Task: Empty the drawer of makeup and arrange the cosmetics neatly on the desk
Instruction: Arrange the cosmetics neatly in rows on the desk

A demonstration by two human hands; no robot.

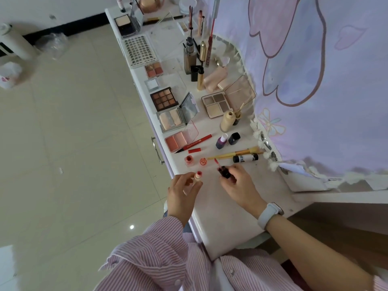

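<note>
White desk point(228, 208) running from upper centre to lower centre of frame, covered along most of its length. Patterned pastel cloth point(315, 80) hanging down the right side.

Largest items: lash tray point(139, 51) upper centre; below it dark nine-pan eyeshadow palette point(164, 98), open highlighter compact point(170, 122), open blush palette point(176, 141), lined up along the left desk edge. Four-pan palette point(217, 102) with lid raised, centre right. Upright bottles and tubes clustered upper centre; foundation bottle point(190, 57) among them. Brushes point(237, 153) lying across, red liner pen point(197, 141) beside the blush.

Drawer handle point(156, 150) visible at left desk edge; drawer interior out of view, so contents left there cannot be told.

Progress, judged: well advanced, most cosmetics out and roughly in rows; small items at centre loose, several palettes open, tidying outstanding.

Left hand point(182, 190), lower centre: fingers curled round small peach lip-gloss tube point(197, 177), open mouth upward. Right hand point(239, 183), beside it: fingertips pinching dark cap point(224, 172) with pink wand pointing up-left. Likely recapping before placement. Pale wristband point(268, 214) on right wrist.
</note>
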